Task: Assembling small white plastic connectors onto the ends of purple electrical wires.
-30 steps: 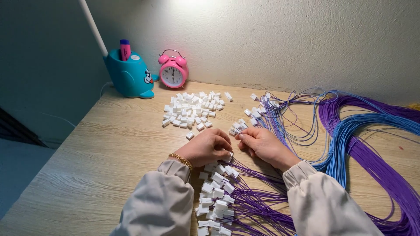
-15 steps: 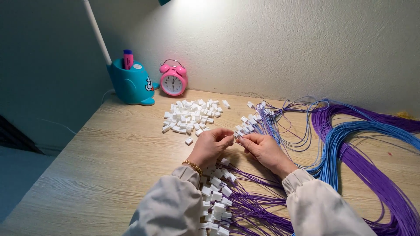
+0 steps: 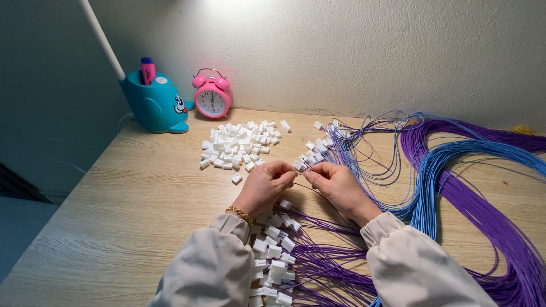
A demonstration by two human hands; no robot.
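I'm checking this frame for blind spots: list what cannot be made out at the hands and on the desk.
Head view only:
- The white connector between the left hand and right hand: fingers cover most of it.
- Which purple wire enters it: too thin.
- Connector-tipped wires: hidden by sleeves, cut off by the bottom edge.
- Wire bundle: cut off at the right edge.

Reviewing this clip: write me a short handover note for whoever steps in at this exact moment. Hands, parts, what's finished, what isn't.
Left hand: grip pinched on a small white connector, held just above the desk.
Right hand: fingertips pinched at the same spot, meeting the left; whether a wire is in that grip is too fine to tell.
Loose white connectors: a pile ahead of the hands, none wired.
Purple wires with connectors fitted: fanned out under the wrists, looks like finished pieces.
Blue and purple wire bundles: looped on the right of the wooden desk.
Left to do, it seems: the loose pile.
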